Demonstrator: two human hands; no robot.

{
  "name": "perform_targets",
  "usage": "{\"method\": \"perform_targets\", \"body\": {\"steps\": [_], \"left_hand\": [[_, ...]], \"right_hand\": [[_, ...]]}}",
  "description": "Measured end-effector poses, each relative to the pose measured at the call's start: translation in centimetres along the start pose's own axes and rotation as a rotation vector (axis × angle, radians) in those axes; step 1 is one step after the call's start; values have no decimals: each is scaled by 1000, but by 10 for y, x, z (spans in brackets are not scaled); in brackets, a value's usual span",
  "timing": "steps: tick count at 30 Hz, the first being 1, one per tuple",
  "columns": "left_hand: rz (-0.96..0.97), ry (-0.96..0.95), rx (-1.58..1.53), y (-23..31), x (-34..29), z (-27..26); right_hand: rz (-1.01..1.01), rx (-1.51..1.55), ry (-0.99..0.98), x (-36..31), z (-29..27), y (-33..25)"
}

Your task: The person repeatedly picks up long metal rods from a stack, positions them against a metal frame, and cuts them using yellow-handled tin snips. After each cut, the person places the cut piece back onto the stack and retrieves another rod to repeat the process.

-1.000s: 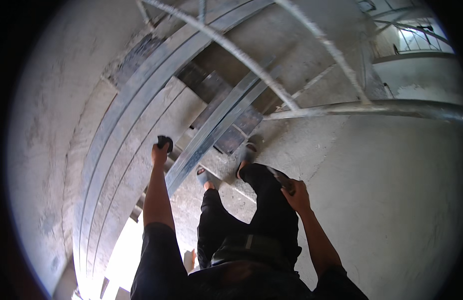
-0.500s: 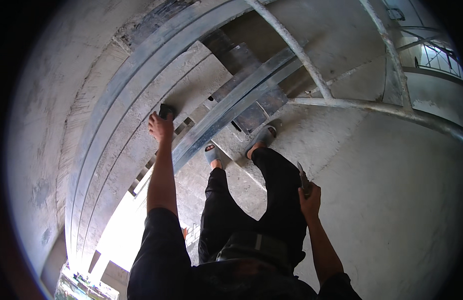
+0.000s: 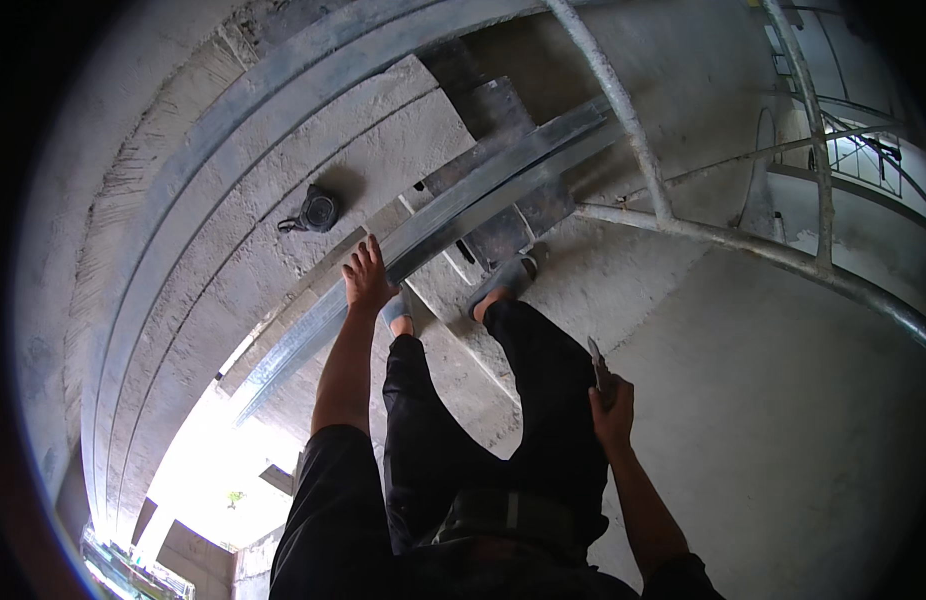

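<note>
Head view: the left hand (image 3: 367, 278), fingers spread, holding nothing, is at the metal channel (image 3: 453, 207), contact unclear. Farther left, 1 black case (image 3: 320, 208) lies on a grey board (image 3: 398, 125). Near right, the right hand (image 3: 613, 412) clasps 1 pointed tool (image 3: 598, 364).

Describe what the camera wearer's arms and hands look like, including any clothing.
A short, black fabric left sleeve and a matching black right sleeve leave the left forearm and right forearm bare. The left hand and right hand are ungloved, and no watch or bracelet shows.
</note>
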State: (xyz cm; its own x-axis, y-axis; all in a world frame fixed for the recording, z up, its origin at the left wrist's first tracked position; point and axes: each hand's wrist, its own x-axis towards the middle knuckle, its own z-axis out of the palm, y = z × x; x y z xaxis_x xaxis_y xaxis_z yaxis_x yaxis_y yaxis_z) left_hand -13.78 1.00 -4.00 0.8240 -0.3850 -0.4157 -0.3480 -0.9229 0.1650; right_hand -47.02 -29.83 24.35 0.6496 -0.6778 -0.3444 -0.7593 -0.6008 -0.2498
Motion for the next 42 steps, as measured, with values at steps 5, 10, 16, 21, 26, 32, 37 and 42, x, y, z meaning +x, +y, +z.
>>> {"method": "perform_targets", "body": {"steps": [5, 10, 16, 21, 26, 32, 37, 42], "left_hand": [[69, -32, -99, -14, 10, -1], [55, -117, -206, -34, 30, 4], [36, -65, -264, -39, 28, -3], [91, -293, -382, -53, 39, -8], [139, -228, -387, -50, 15, -5], [80, -40, -383, -91, -38, 34], [41, -103, -316, -160, -82, 44], [-3, -126, -269, -225, -128, 45]], "right_hand": [[-67, -52, 4, 12, 0, -12], [-87, -96, -19, 21, 2, -26], [-109, -131, -31, 24, 6, -27], [-130, -170, -58, 30, 3, -31], [-160, -177, -48, 34, 5, -29], [-218, -181, -32, 43, 5, -29], [-241, -161, -45, 48, 3, -28], [-211, -121, -55, 55, -2, -24]]}}
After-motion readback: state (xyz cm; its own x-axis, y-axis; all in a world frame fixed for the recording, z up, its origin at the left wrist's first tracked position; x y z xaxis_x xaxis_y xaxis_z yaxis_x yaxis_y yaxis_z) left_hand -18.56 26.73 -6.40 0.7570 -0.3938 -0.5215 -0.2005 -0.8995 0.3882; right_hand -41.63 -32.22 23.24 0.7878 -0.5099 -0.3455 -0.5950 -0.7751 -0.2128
